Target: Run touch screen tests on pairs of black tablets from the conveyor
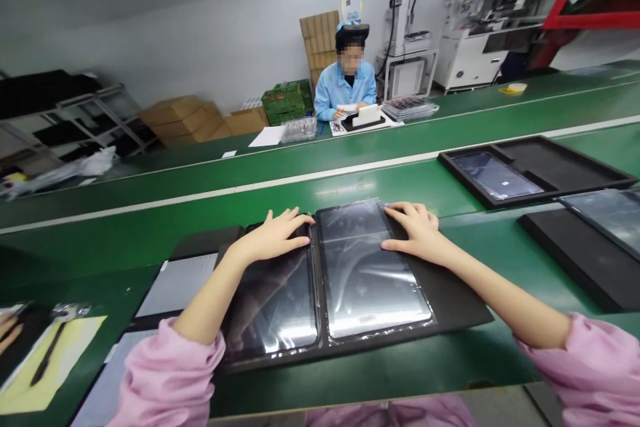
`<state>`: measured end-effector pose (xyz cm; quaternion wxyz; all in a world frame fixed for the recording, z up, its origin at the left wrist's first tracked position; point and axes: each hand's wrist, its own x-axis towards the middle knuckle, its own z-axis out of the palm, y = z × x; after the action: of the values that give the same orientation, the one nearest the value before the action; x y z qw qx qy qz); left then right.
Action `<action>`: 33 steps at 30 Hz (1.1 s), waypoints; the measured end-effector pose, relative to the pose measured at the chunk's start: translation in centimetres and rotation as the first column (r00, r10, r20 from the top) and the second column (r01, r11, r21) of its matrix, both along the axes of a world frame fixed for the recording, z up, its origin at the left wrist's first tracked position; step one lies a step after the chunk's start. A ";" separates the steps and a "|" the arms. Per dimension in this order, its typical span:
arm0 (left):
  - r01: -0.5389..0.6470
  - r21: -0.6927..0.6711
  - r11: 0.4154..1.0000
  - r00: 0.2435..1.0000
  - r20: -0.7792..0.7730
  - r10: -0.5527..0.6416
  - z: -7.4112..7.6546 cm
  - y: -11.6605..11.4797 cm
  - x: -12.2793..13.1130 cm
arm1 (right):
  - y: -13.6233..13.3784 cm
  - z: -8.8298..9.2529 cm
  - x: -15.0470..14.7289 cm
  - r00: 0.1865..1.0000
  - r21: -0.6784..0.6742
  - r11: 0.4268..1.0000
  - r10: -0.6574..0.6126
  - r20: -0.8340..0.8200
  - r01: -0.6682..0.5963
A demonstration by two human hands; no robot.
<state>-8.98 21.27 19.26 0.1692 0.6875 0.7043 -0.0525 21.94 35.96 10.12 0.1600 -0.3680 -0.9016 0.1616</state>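
Two dark, glossy tablet-like screen panels lie side by side on a black foam tray point(457, 303) on the bench. My left hand point(275, 235) rests over the top of the left panel point(273, 300), thumb and fingers apart, their tips near its right edge. The right panel point(373, 273) has a clear film that sticks out past its edges. At its upper right edge is my right hand point(414, 232), fingers spread, with thumb and index fingertips touching the edge. Neither hand is wrapped around a panel.
Grey-faced panels point(177, 285) lie to the left, beside a yellow sheet point(75, 353) and another person's hand point(10, 332). Foam trays point(560, 163) with panels stand at the right. Across the green bench point(240, 197) sits a co-worker in blue point(327, 90).
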 end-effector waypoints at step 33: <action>-0.855 -0.353 0.379 -0.206 0.903 0.378 -8.6 -17.7 -2.4 | -3.5 -3.8 12.1 0.673 -0.767 0.618 -0.643 -0.366 0.173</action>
<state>-11.35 3.55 10.62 0.3935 0.1100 0.6883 0.5995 34.07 32.50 6.29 0.3312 -0.5340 -0.5568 0.5433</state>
